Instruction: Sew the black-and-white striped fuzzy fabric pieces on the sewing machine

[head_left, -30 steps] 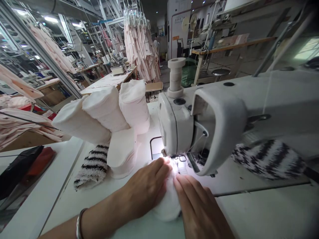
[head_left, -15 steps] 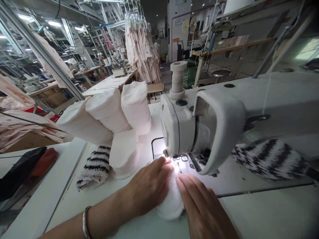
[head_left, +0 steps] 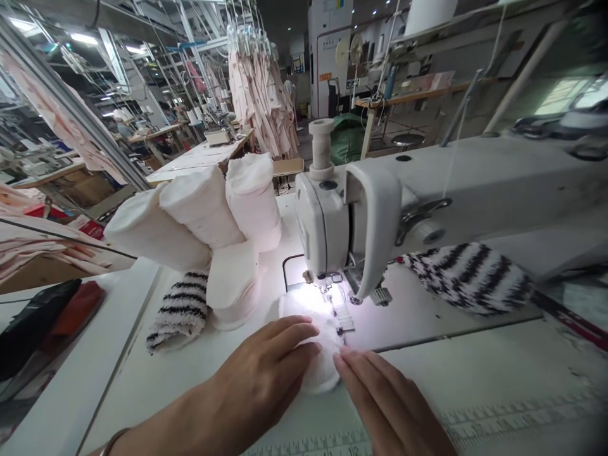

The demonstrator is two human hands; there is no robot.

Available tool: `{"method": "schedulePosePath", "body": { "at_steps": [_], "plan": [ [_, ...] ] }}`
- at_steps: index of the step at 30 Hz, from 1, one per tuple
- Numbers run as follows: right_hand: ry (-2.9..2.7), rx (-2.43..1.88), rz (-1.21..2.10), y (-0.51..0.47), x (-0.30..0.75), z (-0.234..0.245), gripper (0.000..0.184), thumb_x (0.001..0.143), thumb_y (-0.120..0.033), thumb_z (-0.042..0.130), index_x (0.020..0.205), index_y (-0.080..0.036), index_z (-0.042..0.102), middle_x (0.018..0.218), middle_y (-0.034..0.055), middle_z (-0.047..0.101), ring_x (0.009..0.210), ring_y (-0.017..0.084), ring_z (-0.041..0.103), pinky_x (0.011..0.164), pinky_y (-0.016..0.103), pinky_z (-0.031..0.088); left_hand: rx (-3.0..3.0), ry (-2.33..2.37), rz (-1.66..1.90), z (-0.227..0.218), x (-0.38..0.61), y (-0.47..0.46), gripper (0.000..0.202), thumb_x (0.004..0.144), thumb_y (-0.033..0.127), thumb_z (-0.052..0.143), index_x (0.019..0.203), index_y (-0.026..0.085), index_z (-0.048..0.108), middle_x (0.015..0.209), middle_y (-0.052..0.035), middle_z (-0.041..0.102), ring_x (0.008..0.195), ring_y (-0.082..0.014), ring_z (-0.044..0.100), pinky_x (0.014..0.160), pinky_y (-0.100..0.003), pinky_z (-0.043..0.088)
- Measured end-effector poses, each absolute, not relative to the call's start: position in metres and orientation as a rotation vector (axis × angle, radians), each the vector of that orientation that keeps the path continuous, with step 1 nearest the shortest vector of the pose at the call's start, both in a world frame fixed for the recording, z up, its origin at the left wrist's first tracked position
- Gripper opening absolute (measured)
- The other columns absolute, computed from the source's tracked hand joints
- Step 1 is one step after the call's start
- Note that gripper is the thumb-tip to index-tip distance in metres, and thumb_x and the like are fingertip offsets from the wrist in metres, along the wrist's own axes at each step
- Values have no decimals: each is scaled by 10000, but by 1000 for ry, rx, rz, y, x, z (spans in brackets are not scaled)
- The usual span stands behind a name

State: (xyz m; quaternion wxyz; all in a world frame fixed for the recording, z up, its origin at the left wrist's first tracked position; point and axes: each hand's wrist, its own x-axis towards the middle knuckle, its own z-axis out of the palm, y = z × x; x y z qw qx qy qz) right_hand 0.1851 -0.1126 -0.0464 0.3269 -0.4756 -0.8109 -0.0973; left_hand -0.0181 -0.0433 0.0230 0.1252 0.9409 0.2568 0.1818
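The open left grip (head_left: pixel 254 373) lies flat, its fingers across a round white fabric pad (head_left: pixel 320 370); the open right grip (head_left: pixel 384 402) touches the pad's right edge with its fingertips. The pad's far edge reaches toward the presser foot (head_left: pixel 330 285) of the sewing machine (head_left: pixel 380 202). Along the desk (head_left: pixel 118 386) to the left sit stacked pads (head_left: pixel 232 285) and striped terry cloth (head_left: pixel 178 310); hanging pink garments (head_left: pixel 259 95) stand far beyond.

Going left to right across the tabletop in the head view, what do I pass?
Black item → red item → black-and-white striped terry cloth → left hand → white round fabric pad → right hand → second striped terry cloth.
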Motion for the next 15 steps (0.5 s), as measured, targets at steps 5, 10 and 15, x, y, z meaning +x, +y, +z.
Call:
{"method": "schedulePosePath", "body": {
  "at_steps": [5, 10, 15],
  "plan": [
    [-2068, -1275, -309, -108, 173, -49, 409, 925, -62, 290, 1106, -141, 648, 1144, 50, 670, 1094, 197, 573, 837, 313, 426, 2761, 719, 508, 18, -11, -47, 351, 910, 58, 450, 1255, 105, 494, 1202, -123, 597, 1188, -219, 508, 998, -381, 502],
    [-2062, -1289, -350, -112, 170, -52, 384, 915, -52, 310, 1080, -101, 654, 1107, 76, 684, 1049, 214, 593, 831, 332, 425, 2848, 697, 491, 17, -10, -52, 337, 892, 31, 455, 1216, 86, 530, 1200, -129, 600, 1167, -229, 518, 999, -389, 494],
    [-2050, -1295, -373, -110, 168, -53, 380, 929, -48, 303, 1052, -98, 659, 1074, 70, 697, 1012, 202, 605, 806, 333, 415, 2820, 713, 477, 17, -10, -50, 325, 887, 21, 446, 1191, 83, 541, 1189, -130, 599, 1174, -221, 507, 1012, -367, 478]
  ]
}}
